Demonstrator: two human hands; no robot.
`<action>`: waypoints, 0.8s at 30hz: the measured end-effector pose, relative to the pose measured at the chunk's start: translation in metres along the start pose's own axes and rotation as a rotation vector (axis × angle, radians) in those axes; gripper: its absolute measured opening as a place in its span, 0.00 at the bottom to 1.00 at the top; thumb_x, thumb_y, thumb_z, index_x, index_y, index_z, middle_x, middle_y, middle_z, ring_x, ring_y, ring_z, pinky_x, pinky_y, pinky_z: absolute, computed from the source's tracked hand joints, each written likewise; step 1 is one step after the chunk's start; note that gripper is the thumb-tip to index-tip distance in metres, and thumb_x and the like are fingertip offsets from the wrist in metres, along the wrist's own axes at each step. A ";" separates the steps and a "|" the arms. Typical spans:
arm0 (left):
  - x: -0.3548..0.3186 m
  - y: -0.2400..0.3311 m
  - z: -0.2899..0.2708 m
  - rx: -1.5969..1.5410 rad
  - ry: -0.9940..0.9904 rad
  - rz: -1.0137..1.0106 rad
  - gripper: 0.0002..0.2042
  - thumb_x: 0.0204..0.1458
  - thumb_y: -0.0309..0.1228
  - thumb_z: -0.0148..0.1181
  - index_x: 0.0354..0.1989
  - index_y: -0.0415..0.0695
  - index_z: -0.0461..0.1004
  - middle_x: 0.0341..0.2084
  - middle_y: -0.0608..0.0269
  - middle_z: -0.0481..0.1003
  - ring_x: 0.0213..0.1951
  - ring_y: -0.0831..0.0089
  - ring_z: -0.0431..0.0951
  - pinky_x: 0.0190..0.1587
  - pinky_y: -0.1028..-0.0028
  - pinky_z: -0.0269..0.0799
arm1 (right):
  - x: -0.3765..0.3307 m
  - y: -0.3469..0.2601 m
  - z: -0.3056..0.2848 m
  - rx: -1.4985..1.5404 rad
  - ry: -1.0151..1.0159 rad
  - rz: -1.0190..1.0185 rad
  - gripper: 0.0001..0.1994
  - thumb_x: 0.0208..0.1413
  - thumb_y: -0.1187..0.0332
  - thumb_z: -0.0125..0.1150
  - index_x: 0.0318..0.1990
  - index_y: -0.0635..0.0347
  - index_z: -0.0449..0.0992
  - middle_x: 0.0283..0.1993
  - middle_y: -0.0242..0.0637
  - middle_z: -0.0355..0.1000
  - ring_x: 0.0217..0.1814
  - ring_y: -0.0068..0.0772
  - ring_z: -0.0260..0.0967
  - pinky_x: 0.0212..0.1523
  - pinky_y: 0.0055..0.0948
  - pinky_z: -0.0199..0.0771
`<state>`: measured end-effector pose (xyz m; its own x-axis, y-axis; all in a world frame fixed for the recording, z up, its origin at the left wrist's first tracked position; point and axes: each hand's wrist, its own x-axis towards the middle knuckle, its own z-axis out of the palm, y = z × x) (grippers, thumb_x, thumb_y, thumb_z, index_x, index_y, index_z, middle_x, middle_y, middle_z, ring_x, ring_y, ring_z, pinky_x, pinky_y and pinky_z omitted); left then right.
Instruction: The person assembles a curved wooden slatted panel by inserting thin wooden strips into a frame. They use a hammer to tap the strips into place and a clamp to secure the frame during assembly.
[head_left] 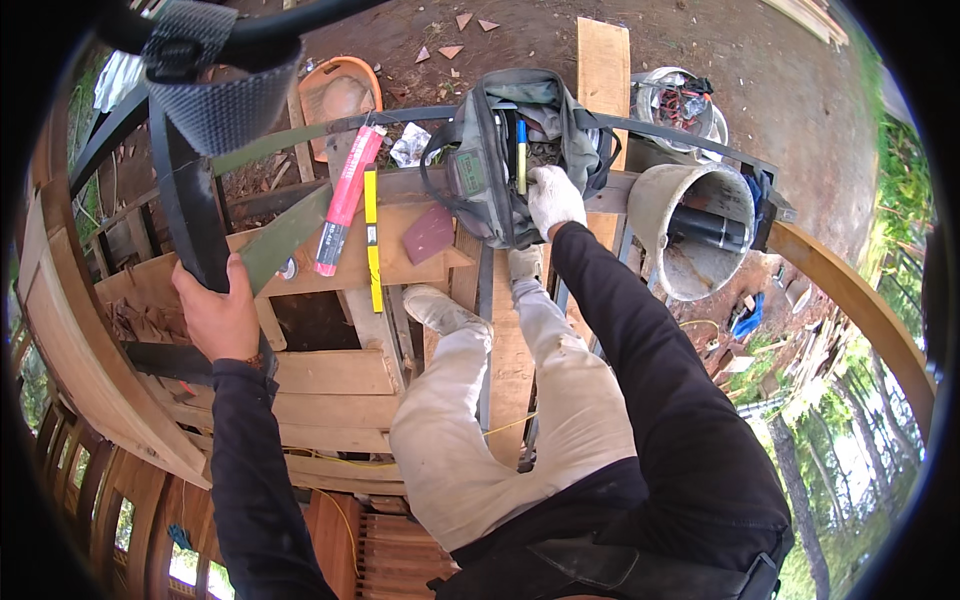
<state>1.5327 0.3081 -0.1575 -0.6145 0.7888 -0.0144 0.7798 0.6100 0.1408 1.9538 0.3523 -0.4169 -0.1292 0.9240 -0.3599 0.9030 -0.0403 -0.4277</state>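
My bare left hand (216,308) is wrapped round a dark metal post (188,190) at the left. On my right hand (556,200) is a white glove; its fingers are curled at the mouth of an open camouflage bag (490,190), and what they hold is hidden. A yellow marker with a blue end (521,158) sticks up in the bag, right beside those fingers. Left of the bag lie a long red-and-grey packet (347,205), a narrow yellow strip (372,240) and a reddish-brown flat piece (428,236) on the planks.
Wooden planks (330,372) and metal bars form a frame around my legs. A dirty bucket (690,235) lies tipped at the right, with another bucket (672,100) of cords and tools behind it. An orange basin (340,95) sits on the earth beyond. A curved wooden piece (75,330) rises at the left.
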 end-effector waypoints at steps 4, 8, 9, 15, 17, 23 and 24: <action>0.001 0.005 -0.003 0.006 0.002 -0.013 0.28 0.52 0.43 0.68 0.57 0.41 0.69 0.45 0.45 0.79 0.46 0.45 0.80 0.49 0.54 0.74 | 0.035 -0.012 -0.008 -0.369 -0.268 0.033 0.10 0.61 0.67 0.54 0.44 0.56 0.81 0.48 0.45 0.78 0.51 0.49 0.79 0.50 0.45 0.80; 0.005 0.015 -0.004 -0.023 -0.010 -0.016 0.29 0.51 0.43 0.67 0.58 0.41 0.67 0.47 0.45 0.78 0.46 0.43 0.80 0.49 0.52 0.74 | 0.050 -0.016 -0.014 -0.452 -0.376 0.046 0.13 0.61 0.66 0.55 0.47 0.58 0.82 0.50 0.46 0.79 0.50 0.48 0.80 0.49 0.43 0.81; 0.005 0.018 -0.006 -0.030 -0.040 -0.038 0.29 0.51 0.43 0.66 0.59 0.41 0.67 0.47 0.45 0.78 0.46 0.43 0.80 0.49 0.52 0.74 | 0.044 -0.012 -0.011 -0.423 -0.331 -0.012 0.12 0.61 0.66 0.55 0.46 0.58 0.81 0.49 0.46 0.79 0.49 0.49 0.80 0.48 0.44 0.81; -0.002 0.000 -0.006 -0.009 -0.062 -0.094 0.32 0.51 0.45 0.66 0.60 0.39 0.65 0.49 0.44 0.77 0.46 0.43 0.80 0.49 0.52 0.75 | -0.068 -0.069 -0.035 0.213 -0.045 -0.404 0.08 0.54 0.74 0.59 0.42 0.57 0.76 0.42 0.46 0.75 0.47 0.54 0.75 0.47 0.45 0.77; 0.001 0.006 -0.007 0.002 -0.078 -0.087 0.32 0.51 0.45 0.66 0.60 0.39 0.65 0.49 0.44 0.77 0.46 0.42 0.80 0.49 0.52 0.75 | -0.112 -0.075 -0.018 0.255 -0.259 -0.333 0.14 0.53 0.73 0.61 0.48 0.56 0.78 0.42 0.45 0.76 0.46 0.54 0.76 0.48 0.45 0.77; 0.004 0.011 -0.009 -0.041 -0.078 -0.045 0.32 0.51 0.46 0.66 0.59 0.39 0.65 0.47 0.44 0.77 0.46 0.42 0.80 0.49 0.52 0.75 | -0.141 -0.116 0.054 -0.050 -0.968 -0.468 0.15 0.58 0.63 0.56 0.48 0.60 0.77 0.46 0.52 0.77 0.52 0.58 0.74 0.53 0.48 0.75; 0.003 0.011 -0.011 -0.039 -0.073 -0.042 0.32 0.51 0.47 0.66 0.59 0.39 0.65 0.48 0.44 0.77 0.46 0.43 0.80 0.49 0.52 0.76 | -0.142 -0.122 0.061 -0.093 -1.027 -0.502 0.15 0.58 0.61 0.56 0.48 0.60 0.77 0.47 0.53 0.77 0.53 0.58 0.74 0.54 0.48 0.75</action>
<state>1.5383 0.3163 -0.1454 -0.6352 0.7667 -0.0934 0.7473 0.6406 0.1765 1.8370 0.2031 -0.3645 -0.7183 0.0793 -0.6912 0.6763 0.3127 -0.6669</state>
